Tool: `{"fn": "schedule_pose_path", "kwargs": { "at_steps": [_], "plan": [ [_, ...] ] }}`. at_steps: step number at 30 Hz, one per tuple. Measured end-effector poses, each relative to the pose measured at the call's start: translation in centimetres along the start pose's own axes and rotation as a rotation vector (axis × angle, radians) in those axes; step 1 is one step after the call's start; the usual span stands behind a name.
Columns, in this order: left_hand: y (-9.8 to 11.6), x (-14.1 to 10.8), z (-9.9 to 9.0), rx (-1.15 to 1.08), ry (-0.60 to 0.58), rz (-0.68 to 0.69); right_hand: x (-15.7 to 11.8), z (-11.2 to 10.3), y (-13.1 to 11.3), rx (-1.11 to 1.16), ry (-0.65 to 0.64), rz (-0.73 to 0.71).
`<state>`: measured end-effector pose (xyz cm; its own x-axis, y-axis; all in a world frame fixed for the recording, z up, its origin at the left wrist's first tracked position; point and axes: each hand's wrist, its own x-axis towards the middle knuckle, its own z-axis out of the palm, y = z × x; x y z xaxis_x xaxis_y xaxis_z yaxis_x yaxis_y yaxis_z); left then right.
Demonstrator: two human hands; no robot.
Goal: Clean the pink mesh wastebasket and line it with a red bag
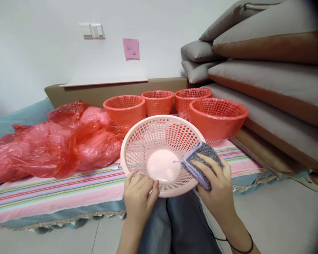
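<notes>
One pale pink basket [163, 165] tilts toward you above your legs [155, 225], at the centre of your dial. On its rim at seven o'clock, your left hand [140, 192] grips with fingers curled together and thumb bent. At four o'clock, your right hand [217, 183] clasps a grey cloth [195, 171] over the edge, fingers slightly parted. Four red baskets [218, 120] stand from eleven to two; red plastic bags [54, 144] lie at nine.

One head-worn camera looks forward and down, close over the pink basket [163, 165], facing the wall [164, 38].
</notes>
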<state>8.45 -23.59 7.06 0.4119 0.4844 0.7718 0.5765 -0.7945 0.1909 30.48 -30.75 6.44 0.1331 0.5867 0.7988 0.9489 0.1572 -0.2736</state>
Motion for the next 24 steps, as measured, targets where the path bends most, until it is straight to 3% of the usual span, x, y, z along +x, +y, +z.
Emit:
{"fn": "schedule_pose_path", "kwargs": {
  "at_steps": [6, 11, 16, 20, 24],
  "plan": [
    [0.8, -0.5, 0.2, 0.055, 0.004, -0.021, -2.0, 0.1, -4.4, -0.004, 0.006, -0.055],
    [-0.1, -1.1, -0.3, -0.010, 0.018, -0.006, -2.1, 0.5, -5.6, 0.006, 0.027, -0.040],
    [-0.2, -2.2, -0.5, -0.044, 0.066, -0.098, -2.0, 0.7, -6.6, 0.053, 0.035, -0.045],
    [-0.1, -2.5, -0.6, -0.044, 0.056, -0.107, -1.9, 0.6, -5.7, 0.042, 0.013, -0.080],
    [-0.8, -1.6, -0.8, -0.093, 0.032, -0.032, -0.9, 0.2, -2.3, -0.001, 0.026, -0.057]
  ]
}}
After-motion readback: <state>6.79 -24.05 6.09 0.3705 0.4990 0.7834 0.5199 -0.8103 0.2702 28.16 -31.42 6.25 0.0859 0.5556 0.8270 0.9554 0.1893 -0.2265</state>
